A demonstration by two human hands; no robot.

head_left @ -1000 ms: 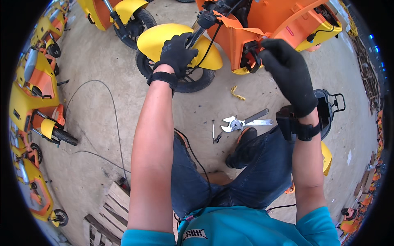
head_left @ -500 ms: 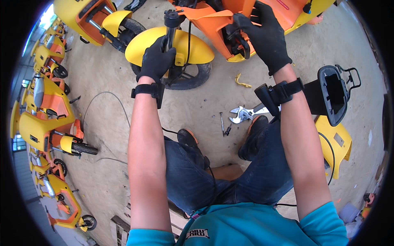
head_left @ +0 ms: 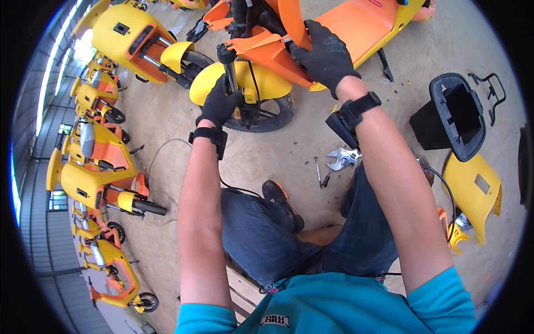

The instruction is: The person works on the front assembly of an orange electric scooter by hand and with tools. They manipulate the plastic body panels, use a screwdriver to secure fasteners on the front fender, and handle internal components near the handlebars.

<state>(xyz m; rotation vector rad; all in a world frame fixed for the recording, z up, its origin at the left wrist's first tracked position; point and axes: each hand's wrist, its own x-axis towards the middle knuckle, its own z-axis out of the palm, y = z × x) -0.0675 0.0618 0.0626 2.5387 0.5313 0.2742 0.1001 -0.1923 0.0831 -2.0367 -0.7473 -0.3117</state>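
My left hand (head_left: 221, 104), in a black glove, is wrapped round one leg of a front fork (head_left: 231, 77). The fork carries a yellow mudguard (head_left: 208, 83) and a black-tyred wheel (head_left: 283, 114), which rests on the floor. My right hand (head_left: 329, 58), also gloved in black, grips the front of an orange scooter body (head_left: 350, 28) by its upright panel. The thumb lies near the dark frame parts at the body's front end; the fingertips are partly hidden. The fork stands beside the body, and I cannot tell whether they are joined.
Near my feet lie an adjustable wrench (head_left: 344, 158), a bolt (head_left: 318, 171) and small black pieces. To the right are a black storage bin (head_left: 459, 117), a black metal bracket (head_left: 492, 92) and a yellow panel (head_left: 473, 181). Several yellow-orange scooters (head_left: 92, 183) stand along the left.
My right hand has shifted a little left and down along the orange body's front. The left hand keeps its hold on the fork. The view has turned, showing more of the scooter body.
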